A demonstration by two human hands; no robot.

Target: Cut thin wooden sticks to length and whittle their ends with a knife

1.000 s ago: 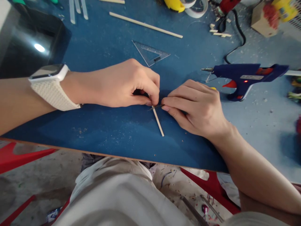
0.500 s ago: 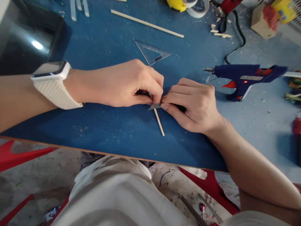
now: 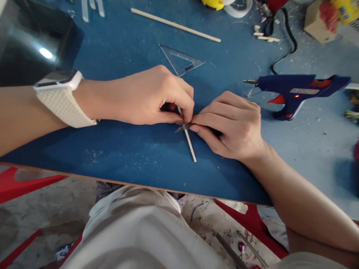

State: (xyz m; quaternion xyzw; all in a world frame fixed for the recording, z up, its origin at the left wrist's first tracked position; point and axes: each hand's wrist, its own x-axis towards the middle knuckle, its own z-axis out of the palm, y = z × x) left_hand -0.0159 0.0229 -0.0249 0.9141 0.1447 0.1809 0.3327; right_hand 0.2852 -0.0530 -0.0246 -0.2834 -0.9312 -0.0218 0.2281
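Observation:
Between the thumb and fingers of my left hand [image 3: 168, 99] a thin wooden stick [image 3: 190, 147] is pinched, its lower end slanting toward the table's front edge. My right hand [image 3: 232, 125] pinches a small metal blade [image 3: 181, 128], which lies across the stick just below my left fingertips. Whether the blade has a handle is hidden in my right hand. Beyond my hands a clear set square [image 3: 181, 65] lies flat on the blue table [image 3: 134, 157].
A blue glue gun [image 3: 291, 93] with a lit red light lies at the right, its cord [image 3: 291, 33] behind. A longer wooden stick [image 3: 176, 25] is at the back. Tape rolls [image 3: 239, 9] and wood scraps [image 3: 267, 38] are back right; a black object [image 3: 33, 41] stands at the left.
The blade has tilted against the stick and now shows a narrower face. My right hand has shifted slightly; my left still pinches the stick. The whole view has moved a little.

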